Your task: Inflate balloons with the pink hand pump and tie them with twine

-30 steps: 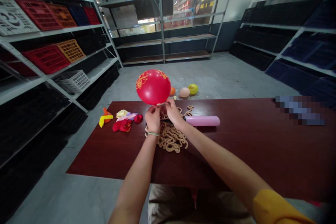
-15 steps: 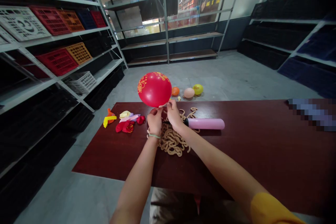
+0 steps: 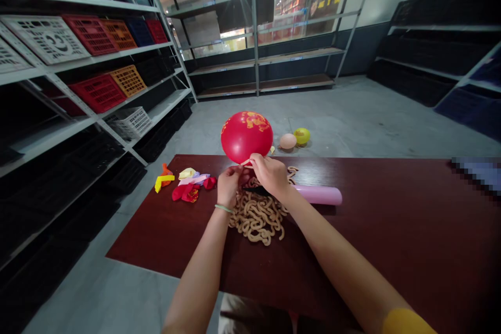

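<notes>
A round red balloon (image 3: 246,138) with yellow printed figures is blown up and stands above the table's far edge. My left hand (image 3: 230,183) is closed in a pinch under it, at the neck. My right hand (image 3: 270,173) is closed too, its fingers at the same neck from the right. A thin pale strip, seemingly the stretched neck, spans between the fingertips. Below both hands lies a heap of tan, curly cord-like pieces (image 3: 258,216). A pink hand pump (image 3: 319,194) with a black end lies beside my right wrist, its black end partly hidden.
Limp balloons (image 3: 191,188) in red, yellow, orange and pale colours lie on the left of the dark red table (image 3: 376,229). Blown-up peach (image 3: 287,141) and yellow-green (image 3: 301,136) balloons are on the floor beyond. Shelves with crates (image 3: 97,93) stand left.
My right hand has turned, its back now showing, and closed in on the neck. The balloon sits farther right in view and has rotated, hiding the orange balloon. The view has shifted slightly left.
</notes>
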Demonstrator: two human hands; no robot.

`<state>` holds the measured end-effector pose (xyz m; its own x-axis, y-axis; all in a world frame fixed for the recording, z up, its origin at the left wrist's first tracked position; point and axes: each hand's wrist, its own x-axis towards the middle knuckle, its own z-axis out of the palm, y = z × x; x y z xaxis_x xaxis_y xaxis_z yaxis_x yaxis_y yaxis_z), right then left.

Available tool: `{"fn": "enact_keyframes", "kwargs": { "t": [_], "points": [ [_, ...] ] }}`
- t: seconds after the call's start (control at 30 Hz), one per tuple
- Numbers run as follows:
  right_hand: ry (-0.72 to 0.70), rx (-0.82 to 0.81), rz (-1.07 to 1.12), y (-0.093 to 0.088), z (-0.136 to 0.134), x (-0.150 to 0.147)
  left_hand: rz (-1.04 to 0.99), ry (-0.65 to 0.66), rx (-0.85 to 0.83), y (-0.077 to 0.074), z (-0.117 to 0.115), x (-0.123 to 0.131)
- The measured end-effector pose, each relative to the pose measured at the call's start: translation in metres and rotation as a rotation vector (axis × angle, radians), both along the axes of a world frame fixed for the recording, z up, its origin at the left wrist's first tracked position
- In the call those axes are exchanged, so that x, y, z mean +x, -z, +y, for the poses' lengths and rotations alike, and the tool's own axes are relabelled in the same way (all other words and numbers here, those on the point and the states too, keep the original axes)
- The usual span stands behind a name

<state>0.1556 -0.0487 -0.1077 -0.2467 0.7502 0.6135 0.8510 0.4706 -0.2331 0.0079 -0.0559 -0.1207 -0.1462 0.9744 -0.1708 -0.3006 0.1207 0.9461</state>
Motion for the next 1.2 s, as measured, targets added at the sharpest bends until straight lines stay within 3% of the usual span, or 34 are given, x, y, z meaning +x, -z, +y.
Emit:
{"fn": "enact_keyframes", "kwargs": {
  "t": [0.17, 0.37, 0.43, 0.73, 1.0, 1.2],
  "points": [
    [0.075, -0.102, 0.065, -0.002, 0.003, -0.003, -0.006, -0.080, 0.039, -0.004, -0.001, -0.001],
    [0.148, -0.191, -0.031, -0.010, 0.007, 0.000, 0.601, -0.165, 0.276, -0.008, -0.011, -0.003],
    [0.176, -0.224, -0.055, -0.013, 0.007, 0.001, 0.698, -0.162, 0.315, -0.011, -0.014, -0.003],
    [0.190, -0.313, -0.050, -0.021, 0.002, -0.004, 0.495, -0.187, 0.253, -0.013, -0.012, 0.000],
    [0.129, -0.281, -0.031, -0.014, 0.003, -0.008, 0.232, -0.220, 0.213, -0.017, -0.010, 0.000],
    [0.089, -0.213, -0.118, -0.013, 0.000, -0.009, 0.633, -0.311, 0.276, -0.014, -0.012, -0.004]
  ]
}}
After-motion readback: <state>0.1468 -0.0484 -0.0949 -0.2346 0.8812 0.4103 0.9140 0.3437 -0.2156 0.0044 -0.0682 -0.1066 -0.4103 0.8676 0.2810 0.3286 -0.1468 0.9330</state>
